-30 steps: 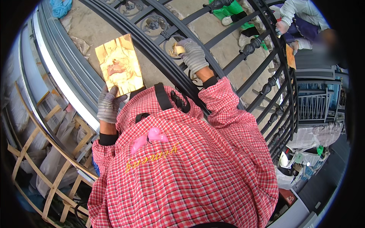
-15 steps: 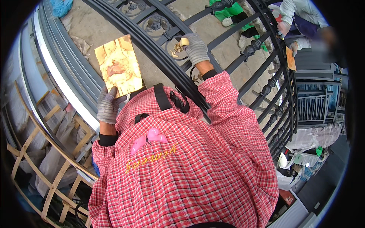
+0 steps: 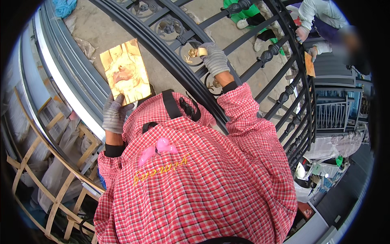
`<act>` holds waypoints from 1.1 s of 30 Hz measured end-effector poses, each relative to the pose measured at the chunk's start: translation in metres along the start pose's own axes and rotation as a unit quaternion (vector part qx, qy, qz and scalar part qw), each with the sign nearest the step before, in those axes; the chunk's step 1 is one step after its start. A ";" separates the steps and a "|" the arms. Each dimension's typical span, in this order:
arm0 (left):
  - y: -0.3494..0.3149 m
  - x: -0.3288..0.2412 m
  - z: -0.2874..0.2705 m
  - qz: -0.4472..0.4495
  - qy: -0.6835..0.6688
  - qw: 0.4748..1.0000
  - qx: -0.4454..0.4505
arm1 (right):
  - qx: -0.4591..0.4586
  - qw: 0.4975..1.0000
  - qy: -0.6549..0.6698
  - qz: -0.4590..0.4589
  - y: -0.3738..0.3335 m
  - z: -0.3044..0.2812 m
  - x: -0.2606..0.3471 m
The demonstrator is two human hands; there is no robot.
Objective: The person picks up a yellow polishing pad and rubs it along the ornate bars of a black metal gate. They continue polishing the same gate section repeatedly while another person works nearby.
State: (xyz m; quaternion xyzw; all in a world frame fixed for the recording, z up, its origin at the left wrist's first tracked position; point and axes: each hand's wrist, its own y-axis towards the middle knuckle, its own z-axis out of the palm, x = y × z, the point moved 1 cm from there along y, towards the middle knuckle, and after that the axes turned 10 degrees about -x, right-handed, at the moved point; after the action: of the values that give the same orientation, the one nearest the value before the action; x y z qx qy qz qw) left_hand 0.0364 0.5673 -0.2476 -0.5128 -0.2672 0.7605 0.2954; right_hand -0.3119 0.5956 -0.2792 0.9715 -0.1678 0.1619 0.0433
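My left hand (image 3: 114, 113), in a grey glove, grips the lower corner of a flat rectangular board (image 3: 125, 72) smeared with shiny gold and a darker brownish patch. My right hand (image 3: 214, 59), gloved too, is closed on a small pale yellow block (image 3: 202, 51) that looks like a sponge. The block is beside a gold-coloured metal flower (image 3: 191, 53) set in a ring of the dark metal railing (image 3: 178, 73). Whether block and flower touch, I cannot tell. Farther up, another flower ornament (image 3: 170, 27) is dark grey.
Dark bars with knobbed collars (image 3: 266, 56) run across the right side. A co-worker (image 3: 321, 20) at the upper right holds an orange-brown board (image 3: 309, 64). Long grey profiles (image 3: 67, 61) and a wooden lattice (image 3: 61, 195) lie left. A blue bag (image 3: 65, 7) is at the upper left.
My right hand with the small block has shifted slightly right and down, off the flower's right side. The gold-smeared board has moved a little left with my left hand.
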 end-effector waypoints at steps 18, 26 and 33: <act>0.010 -0.022 -0.012 0.010 0.000 1.000 -0.023 | -0.036 0.992 0.111 -0.046 0.086 0.035 0.080; 0.015 -0.023 -0.016 0.003 -0.007 0.999 -0.046 | 0.049 0.995 0.033 -0.075 0.075 0.047 0.078; 0.017 -0.027 -0.014 -0.001 -0.004 0.999 -0.046 | -0.021 0.995 0.081 -0.063 0.081 0.031 0.080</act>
State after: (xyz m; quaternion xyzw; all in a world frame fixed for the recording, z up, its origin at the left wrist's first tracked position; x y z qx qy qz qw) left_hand 0.0544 0.5373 -0.2469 -0.5227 -0.3033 0.7490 0.2717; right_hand -0.2594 0.4900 -0.2798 0.9626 -0.1059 0.2337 0.0872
